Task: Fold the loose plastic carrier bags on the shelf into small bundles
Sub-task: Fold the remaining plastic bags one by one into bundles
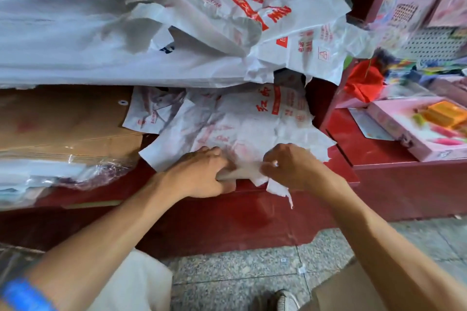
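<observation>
A white plastic carrier bag (242, 121) with red print lies flat on the lower red shelf (338, 174). My left hand (199, 173) grips its near edge, fingers curled round a folded strip. My right hand (290, 164) pinches the same strip from the right, and a torn-looking white corner hangs below it over the shelf front. More loose white bags with red lettering (242, 15) are heaped on the shelf above.
Flattened brown cardboard (63, 118) and clear plastic wrap (83, 171) fill the lower shelf's left side. A large pale sheet (63, 40) covers the upper left. To the right stand pink boxed goods (414, 126) and a red item (361, 81). Grey speckled floor lies below.
</observation>
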Tool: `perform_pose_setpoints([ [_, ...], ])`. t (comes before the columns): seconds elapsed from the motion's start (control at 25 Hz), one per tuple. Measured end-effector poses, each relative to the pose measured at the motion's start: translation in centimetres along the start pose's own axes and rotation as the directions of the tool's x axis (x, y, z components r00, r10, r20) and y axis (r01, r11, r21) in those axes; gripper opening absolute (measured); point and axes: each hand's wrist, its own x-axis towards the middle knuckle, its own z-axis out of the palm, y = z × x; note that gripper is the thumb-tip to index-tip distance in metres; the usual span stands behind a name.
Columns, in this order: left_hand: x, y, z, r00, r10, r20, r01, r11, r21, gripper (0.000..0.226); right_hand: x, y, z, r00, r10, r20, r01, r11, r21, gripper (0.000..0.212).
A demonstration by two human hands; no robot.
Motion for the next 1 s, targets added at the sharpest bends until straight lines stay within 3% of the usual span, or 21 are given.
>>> perform_pose_setpoints([
  [0.12,0.0,-0.1,0.7,0.965,-0.058,-0.257,0.021,0.989,-0.145,0.015,0.5,1.2,-2.1,0.975,0.089,-0.204,-0.03,0.961,0.275,0.022],
  [0.16,0.0,0.0,1.1,0.943,-0.121,-0.312,0.062,0.98,-0.191,0.021,0.8,1.8,-2.7,0.948,0.148,-0.281,-0.048,0.941,0.335,0.018],
  [0.24,-0.2,0.2,1.1,0.91,-0.294,-0.292,0.132,0.874,-0.468,0.032,1.4,3.4,-3.1,0.859,0.318,-0.4,-0.134,0.896,0.423,0.018],
  [0.28,-0.2,0.0,0.8,0.905,-0.358,-0.23,0.119,0.731,-0.672,0.035,1.7,4.0,-3.1,0.818,0.4,-0.414,-0.159,0.848,0.505,0.027],
  [0.36,-0.5,-0.8,-0.6,0.927,-0.363,-0.095,-0.003,0.247,-0.969,0.031,2.4,4.5,-2.8,0.807,0.517,-0.286,-0.149,0.646,0.749,0.038],
  [0.44,-0.5,-2.7,-1.6,0.935,-0.352,0.041,-0.021,-0.17,-0.985,0.027,2.5,3.4,-2.8,0.921,0.384,0.065,-0.195,0.31,0.931,0.046],
  [0.48,-0.3,-3.8,-1.6,0.916,-0.388,0.102,0.001,-0.252,-0.968,0.031,2.4,2.8,-2.8,0.944,0.253,0.21,-0.253,0.152,0.955,0.055],
  [0.52,-0.1,-4.7,-1.4,0.88,-0.449,0.154,0.035,-0.262,-0.965,0.035,2.2,2.1,-2.8,0.95,0.131,0.282,-0.293,0.073,0.953,0.061],
  [0.6,0.1,-6.0,-0.7,0.771,-0.596,0.224,0.086,-0.251,-0.964,0.023,2.0,1.1,-2.5,0.959,-0.048,0.279,-0.275,0.073,0.959,0.056],
  [0.72,0.0,-6.8,0.4,0.724,-0.625,0.291,0.173,-0.244,-0.954,0.015,2.6,-0.3,-1.0,0.96,-0.011,0.28,-0.276,0.151,0.949,0.038],
  [0.8,0.2,-7.5,0.9,0.695,-0.682,0.227,0.235,-0.083,-0.969,0.018,3.3,-0.5,-0.4,0.942,0.142,0.303,-0.326,0.182,0.928,0.035],
  [0.92,-0.1,-7.7,0.9,0.687,-0.727,0.019,0.377,0.335,-0.864,0.018,3.5,0.2,-0.6,0.914,0.204,0.351,-0.405,0.529,0.746,0.017],
  [0.96,-0.2,-7.8,0.9,0.683,-0.73,-0.019,0.41,0.405,-0.817,0.017,3.4,0.4,-0.7,0.903,0.196,0.382,-0.419,0.597,0.684,0.016],
  [1.0,-0.4,-8.1,0.9,0.678,-0.735,-0.023,0.416,0.41,-0.812,0.022,3.3,0.6,-0.6,0.897,0.196,0.396,-0.428,0.613,0.664,0.016],
])
